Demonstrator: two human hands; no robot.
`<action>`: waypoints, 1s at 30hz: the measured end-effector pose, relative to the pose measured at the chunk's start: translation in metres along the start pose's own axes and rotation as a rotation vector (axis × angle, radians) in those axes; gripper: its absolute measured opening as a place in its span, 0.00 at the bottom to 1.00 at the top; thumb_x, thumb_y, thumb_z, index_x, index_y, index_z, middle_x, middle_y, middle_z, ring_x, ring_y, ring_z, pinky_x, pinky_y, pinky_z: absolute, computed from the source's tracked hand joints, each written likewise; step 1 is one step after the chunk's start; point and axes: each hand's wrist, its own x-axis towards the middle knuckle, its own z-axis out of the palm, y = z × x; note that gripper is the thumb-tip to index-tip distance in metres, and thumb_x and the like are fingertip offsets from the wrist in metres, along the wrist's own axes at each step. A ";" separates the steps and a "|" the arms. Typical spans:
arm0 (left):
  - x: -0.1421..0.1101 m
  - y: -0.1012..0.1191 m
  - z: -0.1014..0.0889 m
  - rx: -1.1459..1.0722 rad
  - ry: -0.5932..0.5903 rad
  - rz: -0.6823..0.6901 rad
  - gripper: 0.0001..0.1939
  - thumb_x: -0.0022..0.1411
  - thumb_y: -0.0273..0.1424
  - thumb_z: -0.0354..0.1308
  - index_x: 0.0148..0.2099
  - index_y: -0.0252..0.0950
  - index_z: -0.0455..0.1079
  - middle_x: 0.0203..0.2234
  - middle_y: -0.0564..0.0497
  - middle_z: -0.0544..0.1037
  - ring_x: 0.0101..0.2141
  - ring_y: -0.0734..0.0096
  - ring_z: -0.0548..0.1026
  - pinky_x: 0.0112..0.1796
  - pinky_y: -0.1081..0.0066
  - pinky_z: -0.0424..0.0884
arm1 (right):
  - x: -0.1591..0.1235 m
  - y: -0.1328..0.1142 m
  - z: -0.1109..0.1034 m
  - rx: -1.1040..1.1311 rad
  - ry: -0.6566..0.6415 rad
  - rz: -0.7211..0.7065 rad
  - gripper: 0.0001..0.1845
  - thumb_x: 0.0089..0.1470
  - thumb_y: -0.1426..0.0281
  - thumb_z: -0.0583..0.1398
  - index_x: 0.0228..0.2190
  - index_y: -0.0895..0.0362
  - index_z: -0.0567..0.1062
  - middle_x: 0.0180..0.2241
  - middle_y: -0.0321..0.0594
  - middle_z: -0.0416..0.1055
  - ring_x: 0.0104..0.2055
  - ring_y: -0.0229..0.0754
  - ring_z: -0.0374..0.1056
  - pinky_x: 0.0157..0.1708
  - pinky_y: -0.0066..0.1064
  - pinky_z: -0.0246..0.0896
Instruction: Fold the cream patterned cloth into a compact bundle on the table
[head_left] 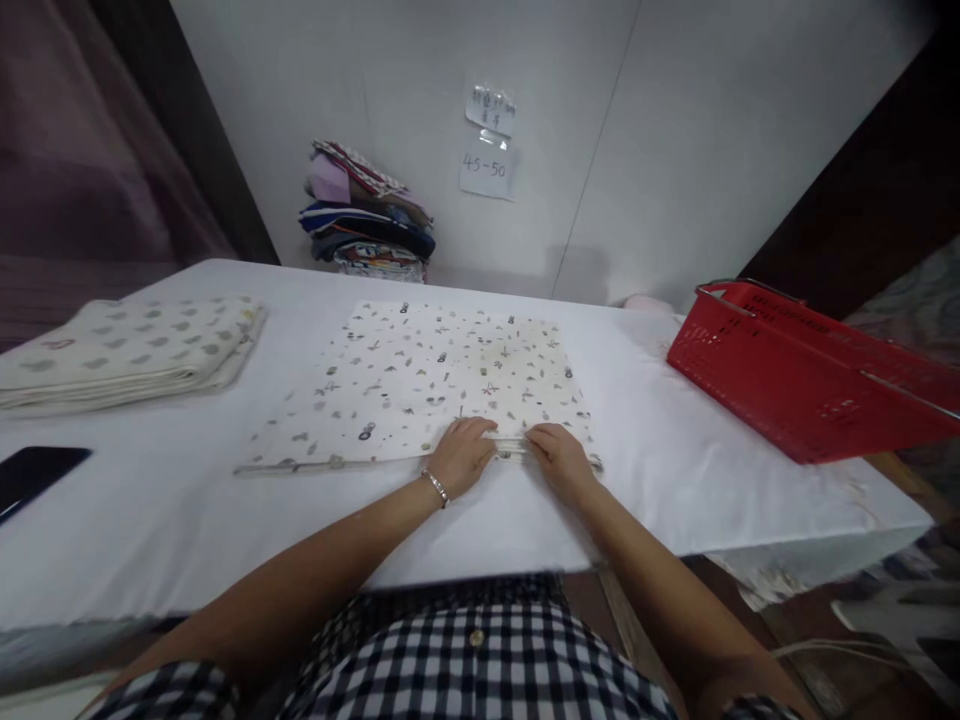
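Note:
A folded white cloth (420,370) with a small grey and brown print lies flat on the white-covered table in front of me. My left hand (463,455), with a bracelet at the wrist, grips its near edge right of the middle. A short way to the right, my right hand (559,458) pinches the same edge, close to the right corner. Between the two hands the layered folds of the edge show. The thumbs are partly hidden.
On the left lie another folded printed cloth (135,350) and a dark phone (37,475). A red basket (810,370) stands at the right end of the table (660,500). Against the back wall is a stack of folded fabrics (367,220), with paper signs (487,165) on the wall beside it.

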 end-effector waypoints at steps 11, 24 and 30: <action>0.002 0.001 0.001 0.014 0.098 0.020 0.11 0.66 0.29 0.45 0.36 0.35 0.67 0.34 0.50 0.75 0.38 0.69 0.70 0.42 0.64 0.62 | -0.008 -0.005 0.004 -0.144 -0.065 -0.147 0.13 0.57 0.68 0.56 0.43 0.56 0.73 0.43 0.46 0.71 0.45 0.45 0.64 0.43 0.37 0.59; 0.003 0.003 0.005 0.166 -0.126 0.042 0.09 0.65 0.27 0.46 0.35 0.34 0.67 0.30 0.49 0.75 0.35 0.67 0.71 0.40 0.65 0.62 | -0.013 0.003 0.002 -0.288 0.009 -0.125 0.16 0.60 0.74 0.50 0.43 0.57 0.74 0.39 0.46 0.71 0.40 0.44 0.61 0.39 0.35 0.56; 0.008 0.012 0.000 0.218 -0.217 0.025 0.10 0.63 0.27 0.50 0.46 0.36 0.67 0.39 0.48 0.75 0.40 0.65 0.71 0.40 0.65 0.62 | -0.015 0.009 0.003 -0.298 -0.015 -0.143 0.17 0.60 0.74 0.48 0.44 0.56 0.74 0.36 0.44 0.72 0.37 0.43 0.62 0.37 0.34 0.56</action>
